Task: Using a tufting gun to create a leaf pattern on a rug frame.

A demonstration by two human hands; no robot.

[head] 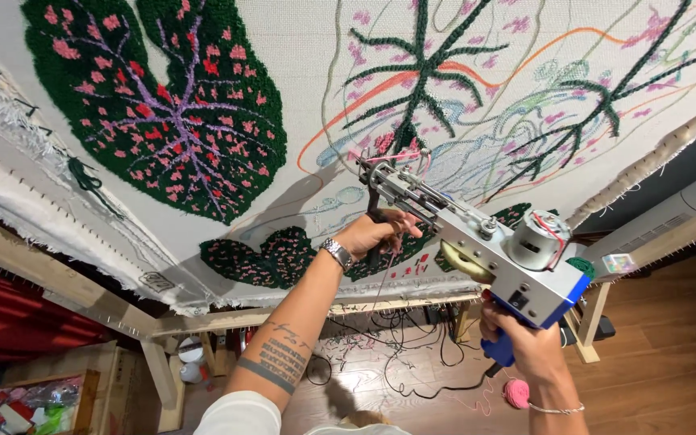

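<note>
A silver and blue tufting gun (477,246) points its needle at a white cloth (300,48) stretched on a wooden frame (227,320). My left hand (376,234), with a watch on the wrist, grips the gun's black front handle. My right hand (525,346) is closed round the blue rear grip. The needle tip touches the cloth next to pink tufting at the base of a dark green branch design (420,72). Pink yarn runs to the needle. A large green leaf with pink spots (163,105) is tufted at the left.
Small green and pink tufted leaves (267,256) sit low on the cloth. Black cables (396,354) and a pink yarn ball (515,393) lie on the wooden floor. A white tower appliance (670,216) stands at right. A wooden crate with clutter (42,399) is at bottom left.
</note>
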